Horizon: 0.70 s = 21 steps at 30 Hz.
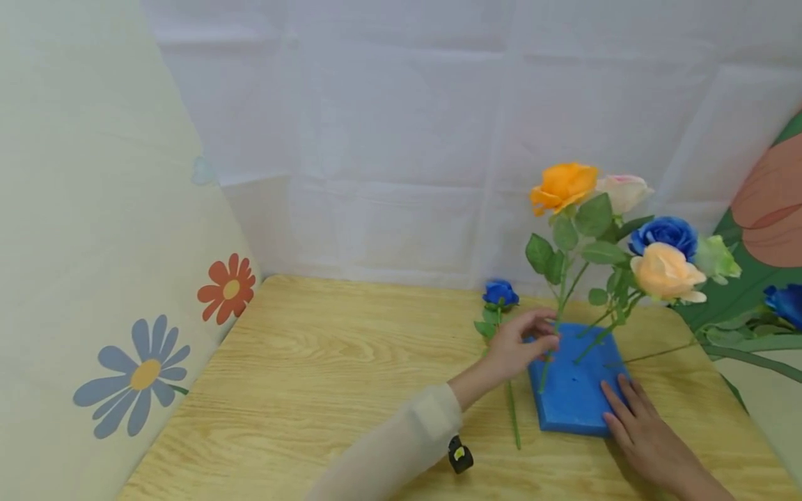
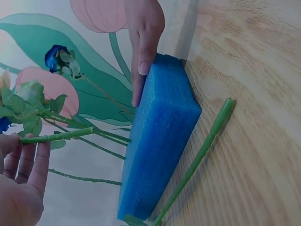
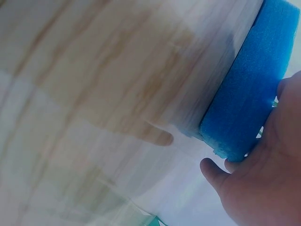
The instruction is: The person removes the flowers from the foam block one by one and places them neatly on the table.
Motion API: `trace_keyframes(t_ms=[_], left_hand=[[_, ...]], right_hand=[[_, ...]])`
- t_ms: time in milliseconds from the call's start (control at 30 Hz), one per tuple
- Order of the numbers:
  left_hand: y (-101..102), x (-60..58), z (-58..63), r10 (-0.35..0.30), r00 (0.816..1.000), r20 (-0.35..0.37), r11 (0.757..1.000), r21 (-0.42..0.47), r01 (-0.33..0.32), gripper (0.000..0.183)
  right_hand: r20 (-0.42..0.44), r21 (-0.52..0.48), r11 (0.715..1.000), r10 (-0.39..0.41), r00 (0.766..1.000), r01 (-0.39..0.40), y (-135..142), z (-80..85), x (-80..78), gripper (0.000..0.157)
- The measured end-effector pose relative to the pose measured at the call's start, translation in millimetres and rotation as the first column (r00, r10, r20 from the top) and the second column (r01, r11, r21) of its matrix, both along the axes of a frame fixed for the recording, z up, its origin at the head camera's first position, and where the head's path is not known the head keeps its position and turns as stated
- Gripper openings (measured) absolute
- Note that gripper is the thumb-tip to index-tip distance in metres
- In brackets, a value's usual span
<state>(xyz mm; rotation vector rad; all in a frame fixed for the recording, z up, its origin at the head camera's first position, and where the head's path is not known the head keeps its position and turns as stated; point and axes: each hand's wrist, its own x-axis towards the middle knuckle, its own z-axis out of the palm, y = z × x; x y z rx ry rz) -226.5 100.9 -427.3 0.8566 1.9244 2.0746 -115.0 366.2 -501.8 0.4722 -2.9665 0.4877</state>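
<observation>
My left hand [image 1: 523,341] pinches the green stem of an orange rose [image 1: 567,186] between thumb and fingers. The stem's cut lower end [image 2: 87,132] points free beside the blue foam block [image 2: 162,127] in the left wrist view. My right hand [image 1: 648,438] rests with extended fingers on the right edge of the block [image 1: 570,410]. Stems of other flowers stand in the block, among them a peach rose [image 1: 667,271], a blue rose [image 1: 664,235] and a pale green flower [image 1: 717,257]. A pinkish-white rose [image 1: 623,193] shows behind the orange one.
Left of the block, a blue rose [image 1: 500,292] lies on the wooden table [image 1: 351,376], its stem toward the front. Another blue rose [image 1: 786,304] leans out far to the right. White cloth [image 1: 388,139] hangs behind the table; flower-patterned cloths flank it.
</observation>
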Motion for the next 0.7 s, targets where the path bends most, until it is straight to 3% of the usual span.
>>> trace_keyframes(t_ms=[300, 600, 700], left_hand=[[-13.3, 0.1, -1.6, 0.028, 1.0, -0.011, 1.0, -0.005, -0.028, 0.038], [-26.8, 3.2, -2.1, 0.043, 0.998, 0.051, 0.999, -0.005, -0.043, 0.04], [-31.6, 2.9, -3.0, 0.072, 0.997, 0.032, 0.997, -0.032, -0.071, 0.04]], right_hand=[[0.068, -0.013, 1.0, -0.011, 0.998, 0.012, 0.8, 1.0, -0.2, 0.054], [0.049, -0.01, 1.0, -0.013, 0.999, 0.013, -0.9, 0.3, 2.0, 0.054], [0.033, -0.007, 1.0, -0.009, 0.999, 0.009, -1.0, 0.7, 2.0, 0.053]])
